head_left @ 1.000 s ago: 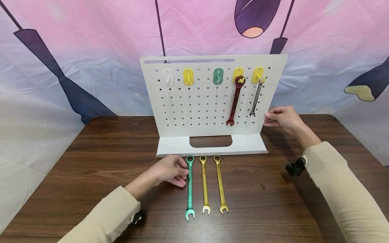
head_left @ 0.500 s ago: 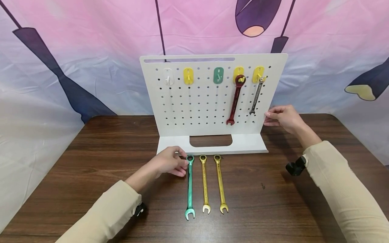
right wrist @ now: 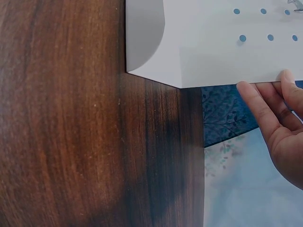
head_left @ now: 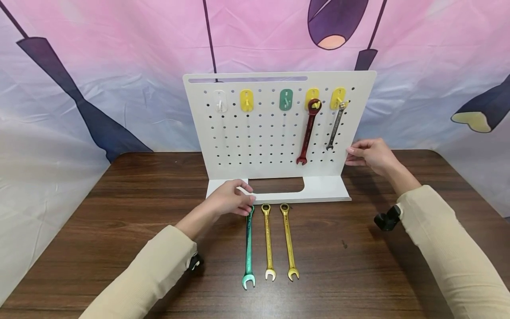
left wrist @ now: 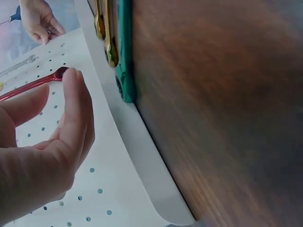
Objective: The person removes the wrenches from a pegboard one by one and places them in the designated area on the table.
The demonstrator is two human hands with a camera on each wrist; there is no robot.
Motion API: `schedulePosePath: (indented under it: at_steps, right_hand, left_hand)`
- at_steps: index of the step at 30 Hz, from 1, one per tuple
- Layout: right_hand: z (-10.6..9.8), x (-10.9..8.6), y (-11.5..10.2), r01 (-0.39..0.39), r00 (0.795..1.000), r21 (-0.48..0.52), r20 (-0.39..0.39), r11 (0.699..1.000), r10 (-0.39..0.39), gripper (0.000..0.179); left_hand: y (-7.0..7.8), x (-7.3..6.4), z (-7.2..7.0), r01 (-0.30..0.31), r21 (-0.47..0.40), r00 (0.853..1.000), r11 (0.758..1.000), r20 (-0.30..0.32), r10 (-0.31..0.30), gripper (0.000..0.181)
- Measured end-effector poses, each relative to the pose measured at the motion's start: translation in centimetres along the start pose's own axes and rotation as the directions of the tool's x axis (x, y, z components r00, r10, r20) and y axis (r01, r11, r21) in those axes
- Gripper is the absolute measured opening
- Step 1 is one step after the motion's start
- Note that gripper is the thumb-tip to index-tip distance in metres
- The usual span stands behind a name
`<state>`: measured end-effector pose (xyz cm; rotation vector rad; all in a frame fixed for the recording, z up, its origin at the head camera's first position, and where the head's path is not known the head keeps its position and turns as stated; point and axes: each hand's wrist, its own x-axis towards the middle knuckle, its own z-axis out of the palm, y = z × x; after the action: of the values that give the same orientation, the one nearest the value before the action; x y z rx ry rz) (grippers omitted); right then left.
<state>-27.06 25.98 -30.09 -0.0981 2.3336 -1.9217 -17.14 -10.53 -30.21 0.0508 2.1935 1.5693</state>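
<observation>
The left hand (head_left: 231,198) has moved from beside the green wrench (head_left: 249,248) toward the pegboard (head_left: 276,131), its fingers apart, leaving the wrench ungripped on the surface (head_left: 338,274) before the pegboard; the right hand (head_left: 373,155) still pinches the pegboard's right edge.

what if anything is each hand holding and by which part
The right hand pinches the upright white perforated panel by the lower part of its right edge; the left hand holds nothing.

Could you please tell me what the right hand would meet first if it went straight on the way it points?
The right hand would first meet the white pegboard at its right edge, where the fingertips appear to touch.
</observation>
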Motion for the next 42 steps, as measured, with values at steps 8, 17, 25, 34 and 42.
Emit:
schedulePosePath:
  at_steps: [8,17,25,34,42]
  right_hand:
    - [0.1,-0.1,-0.1,-0.006,1.0,0.032,0.002,0.999,0.006,0.013]
    - [0.1,0.0,0.0,-0.004,1.0,0.012,0.001,1.0,0.004,0.013]
    - [0.1,0.0,-0.1,0.004,1.0,0.004,0.005,1.0,-0.004,0.014]
    - [0.1,0.0,0.0,0.01,1.0,0.012,-0.007,1.0,-0.01,0.013]
    - [0.0,-0.1,-0.1,0.001,1.0,0.001,-0.007,1.0,-0.001,0.013]
  left_hand:
    - [1.2,1.0,0.6,-0.061,0.086,0.997,0.994,-0.032,0.064,0.026]
    - [2.1,2.4,1.5,-0.077,0.062,0.996,0.995,-0.044,0.08,0.035]
    - [3.3,3.7,1.9,-0.13,0.075,0.99,0.989,-0.048,0.134,0.034]
    - [4.9,4.9,2.9,-0.193,0.158,0.978,0.968,-0.049,0.203,0.037]
    - [6.2,5.9,3.6,-0.269,0.178,0.957,0.946,-0.057,0.283,0.037]
